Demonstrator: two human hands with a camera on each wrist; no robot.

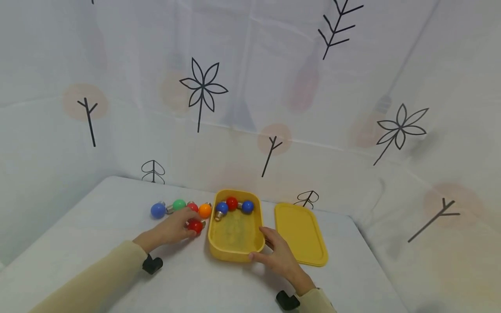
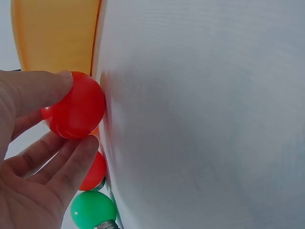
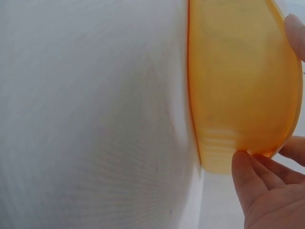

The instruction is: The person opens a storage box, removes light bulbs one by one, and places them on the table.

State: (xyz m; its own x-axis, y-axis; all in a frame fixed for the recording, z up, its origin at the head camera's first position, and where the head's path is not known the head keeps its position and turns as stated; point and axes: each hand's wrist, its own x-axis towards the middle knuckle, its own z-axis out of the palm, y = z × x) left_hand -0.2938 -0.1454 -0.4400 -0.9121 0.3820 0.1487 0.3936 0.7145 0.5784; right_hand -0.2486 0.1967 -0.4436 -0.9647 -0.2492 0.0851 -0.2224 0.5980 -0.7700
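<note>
A red light bulb (image 1: 195, 226) with a metal screw base is pinched between the thumb and fingers of my left hand (image 1: 175, 226), just left of the yellow box. In the left wrist view that red bulb (image 2: 78, 106) is low by the white surface. My right hand (image 1: 278, 255) grips the near right corner of the yellow box (image 1: 228, 255), thumb on the front rim and fingers along the right side. Inside the box, at its far end, lie a red bulb (image 1: 232, 203) and two blue bulbs (image 1: 222, 208) (image 1: 248, 207).
Beyond my left hand a row of bulbs lies on the white table (image 1: 188, 287): blue (image 1: 158, 211), green (image 1: 179, 205), red (image 1: 192, 207) and orange (image 1: 205, 211). A flat yellow lid (image 1: 301, 234) lies right of the box. A patterned white cloth (image 1: 242, 87) hangs behind.
</note>
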